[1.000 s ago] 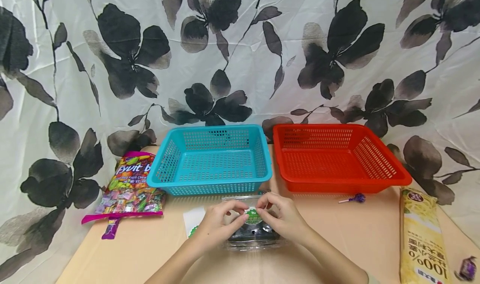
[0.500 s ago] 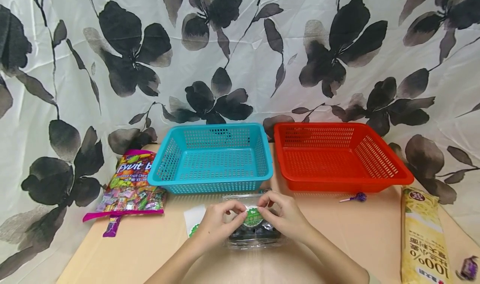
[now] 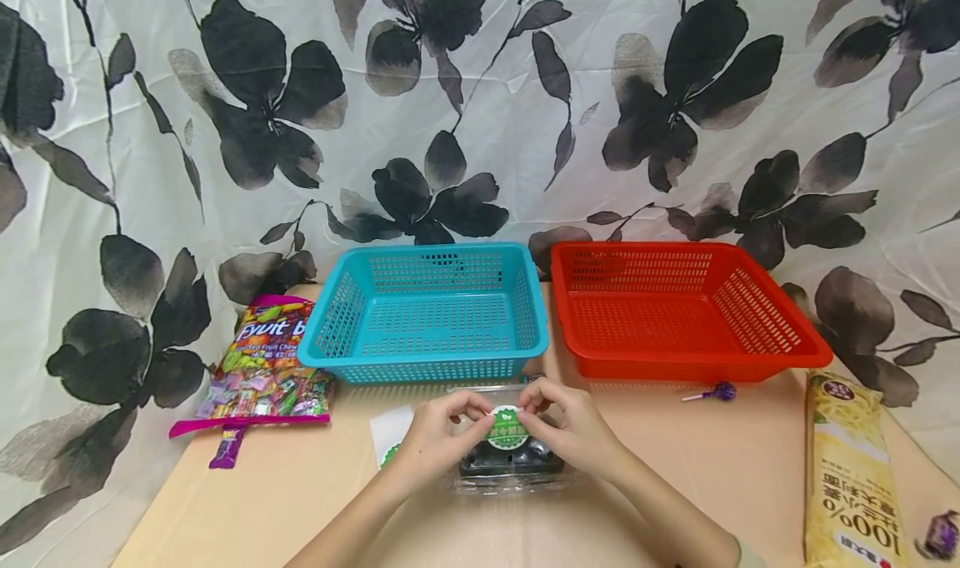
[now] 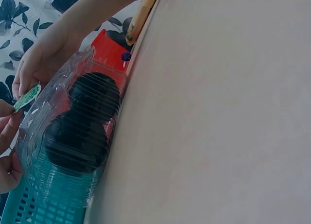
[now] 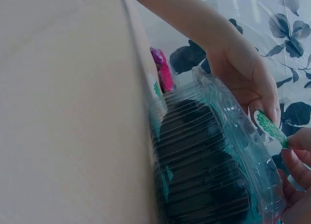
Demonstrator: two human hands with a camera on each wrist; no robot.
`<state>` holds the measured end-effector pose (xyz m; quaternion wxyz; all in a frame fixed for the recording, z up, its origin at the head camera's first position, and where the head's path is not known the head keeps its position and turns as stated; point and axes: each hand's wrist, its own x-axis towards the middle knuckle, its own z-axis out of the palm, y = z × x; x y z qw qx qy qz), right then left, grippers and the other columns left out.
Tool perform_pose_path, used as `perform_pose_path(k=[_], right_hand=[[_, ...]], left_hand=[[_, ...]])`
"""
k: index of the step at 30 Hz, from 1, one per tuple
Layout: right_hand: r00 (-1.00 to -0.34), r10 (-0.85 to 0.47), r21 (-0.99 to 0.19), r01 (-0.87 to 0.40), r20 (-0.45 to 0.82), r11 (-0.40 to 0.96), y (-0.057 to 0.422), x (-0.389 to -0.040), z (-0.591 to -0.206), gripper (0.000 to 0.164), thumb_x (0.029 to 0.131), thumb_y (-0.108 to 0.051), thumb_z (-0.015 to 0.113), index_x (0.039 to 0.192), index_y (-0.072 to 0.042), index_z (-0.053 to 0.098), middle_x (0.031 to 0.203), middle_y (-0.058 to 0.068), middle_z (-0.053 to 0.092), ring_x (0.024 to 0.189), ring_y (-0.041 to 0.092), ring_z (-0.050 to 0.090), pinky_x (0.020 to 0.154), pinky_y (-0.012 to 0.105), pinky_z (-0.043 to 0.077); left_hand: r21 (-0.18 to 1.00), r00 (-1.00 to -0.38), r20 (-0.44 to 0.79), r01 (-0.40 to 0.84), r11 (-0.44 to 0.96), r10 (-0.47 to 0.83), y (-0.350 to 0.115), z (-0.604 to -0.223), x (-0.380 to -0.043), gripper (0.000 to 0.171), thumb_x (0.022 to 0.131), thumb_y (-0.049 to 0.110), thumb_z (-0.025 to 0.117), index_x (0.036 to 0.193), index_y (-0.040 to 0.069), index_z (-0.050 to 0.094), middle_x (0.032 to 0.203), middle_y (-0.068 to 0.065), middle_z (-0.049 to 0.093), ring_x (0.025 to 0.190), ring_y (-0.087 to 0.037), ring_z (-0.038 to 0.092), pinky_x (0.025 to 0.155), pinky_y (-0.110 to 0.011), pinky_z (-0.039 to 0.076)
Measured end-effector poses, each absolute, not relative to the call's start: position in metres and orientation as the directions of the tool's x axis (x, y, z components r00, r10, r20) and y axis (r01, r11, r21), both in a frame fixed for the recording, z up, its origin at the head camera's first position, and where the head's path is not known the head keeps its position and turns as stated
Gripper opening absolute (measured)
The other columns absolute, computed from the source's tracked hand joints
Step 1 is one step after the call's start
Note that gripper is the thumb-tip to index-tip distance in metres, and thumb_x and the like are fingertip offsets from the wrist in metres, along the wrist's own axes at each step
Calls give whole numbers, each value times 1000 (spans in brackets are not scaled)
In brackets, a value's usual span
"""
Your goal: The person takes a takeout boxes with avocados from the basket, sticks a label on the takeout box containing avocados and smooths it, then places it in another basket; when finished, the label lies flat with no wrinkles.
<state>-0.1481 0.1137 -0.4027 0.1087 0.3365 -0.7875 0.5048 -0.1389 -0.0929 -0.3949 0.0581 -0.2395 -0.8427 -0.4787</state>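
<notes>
Toward six o'clock in my head view, the left hand and right hand partly cover a clear plastic box, and I cannot identify its dark contents. At four o'clock, a yellow pack is cut off by the lower edge. Glossy ribs line the box. Over it, both hands pinch a thin round sticker near ten and two o'clock; it is green, white-rimmed, its lettering unreadable to me.

left hand and right hand both pinch, forearms angled inward.
</notes>
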Motion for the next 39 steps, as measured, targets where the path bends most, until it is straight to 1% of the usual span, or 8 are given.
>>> perform_pose_path(k=[5, 9, 13, 20, 24, 30, 35, 39], right_hand=[[-754, -423, -735, -630, 503, 248, 114, -150, -407, 9, 83, -10, 61, 88, -16, 57, 77, -6, 58, 73, 8, 54, 59, 26, 50], [-779, -412, -754, -600, 473, 267, 113, -150, -407, 12, 81, -6, 62, 88, -14, 58, 76, -6, 58, 72, 7, 54, 60, 26, 50], [-779, -402, -736, -609, 482, 297, 110, -147, -401, 13, 79, 1, 62, 87, -9, 58, 74, -1, 58, 70, 9, 53, 61, 26, 50], [-768, -388, -698, -632, 509, 335, 104, -141, -385, 13, 75, 6, 63, 83, -3, 57, 73, 3, 58, 68, 13, 54, 62, 26, 51], [-768, -380, -687, -636, 516, 352, 104, -142, -384, 15, 73, 7, 64, 83, -3, 58, 73, 3, 57, 69, 15, 54, 63, 30, 51], [-754, -382, -671, -653, 535, 351, 105, -143, -388, 18, 71, 7, 66, 83, -4, 58, 73, 2, 57, 70, 17, 54, 60, 35, 50], [-752, -372, -656, -658, 544, 371, 106, -149, -400, 19, 71, 5, 67, 84, -7, 60, 75, -1, 56, 70, 14, 53, 57, 31, 50], [-750, -377, -630, -661, 544, 407, 110, -158, -418, 19, 73, -2, 68, 85, -15, 61, 76, -9, 55, 72, 8, 51, 56, 28, 49]], left_hand=[[782, -887, 314, 444, 436, 340, -92, -398, -141, 5, 81, 24, 63, 85, 23, 62, 72, 19, 60, 74, 0, 56, 70, -28, 43], [776, -886, 317, 447, 444, 337, -92, -398, -143, 6, 81, 28, 63, 84, 23, 61, 73, 19, 60, 76, 0, 56, 70, -32, 44], [768, -885, 317, 450, 455, 341, -92, -398, -145, 8, 81, 31, 62, 83, 24, 60, 76, 20, 59, 79, -1, 56, 72, -34, 46], [687, -880, 348, 475, 550, 325, -92, -400, -150, 6, 79, 28, 64, 80, 29, 59, 80, 23, 57, 83, -5, 52, 74, -29, 41], [671, -880, 360, 475, 569, 310, -91, -401, -152, 12, 76, 25, 67, 78, 33, 58, 86, 22, 58, 88, -6, 48, 79, -32, 37], [654, -882, 367, 471, 592, 295, -89, -404, -152, 14, 74, 26, 68, 76, 34, 57, 91, 18, 57, 94, -5, 43, 86, -38, 30], [640, -875, 390, 481, 599, 286, -89, -407, -154, 15, 73, 26, 70, 75, 34, 58, 92, 18, 54, 98, -5, 41, 85, -37, 26], [624, -866, 408, 496, 604, 289, -89, -409, -154, 14, 72, 24, 70, 74, 32, 58, 99, 9, 55, 104, -10, 38, 84, -37, 24]])
